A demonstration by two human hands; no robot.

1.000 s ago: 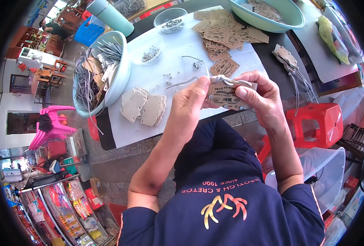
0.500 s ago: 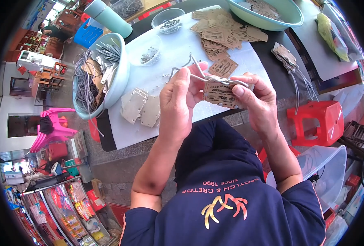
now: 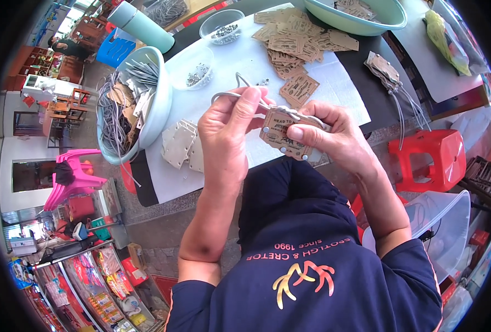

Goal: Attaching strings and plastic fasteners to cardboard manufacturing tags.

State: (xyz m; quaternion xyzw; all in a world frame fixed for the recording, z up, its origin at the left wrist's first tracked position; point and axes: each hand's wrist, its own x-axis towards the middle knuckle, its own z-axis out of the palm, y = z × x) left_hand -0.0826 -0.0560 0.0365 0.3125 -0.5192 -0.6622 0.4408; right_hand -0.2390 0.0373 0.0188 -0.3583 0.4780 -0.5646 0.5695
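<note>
My right hand (image 3: 326, 135) pinches a brown cardboard tag (image 3: 281, 135) with printed text between thumb and fingers, held above my lap at the table's near edge. My left hand (image 3: 229, 130) grips a grey cord (image 3: 240, 88) that loops up over the fingers and runs into the top of the tag. Both hands are close together, almost touching. A small stack of blank tan tags (image 3: 182, 145) lies on the white sheet (image 3: 240, 55) just left of my left hand.
A pale blue bowl (image 3: 157, 105) of grey cords and tags stands at left. Loose printed tags (image 3: 298, 41) lie ahead, with two clear bowls of small metal parts (image 3: 223, 27) and a green basin (image 3: 356, 19). A red stool (image 3: 436, 157) is at right.
Both hands have come nearer to me with the tag. My left hand has pulled the grey cord up into a loop over its fingers.
</note>
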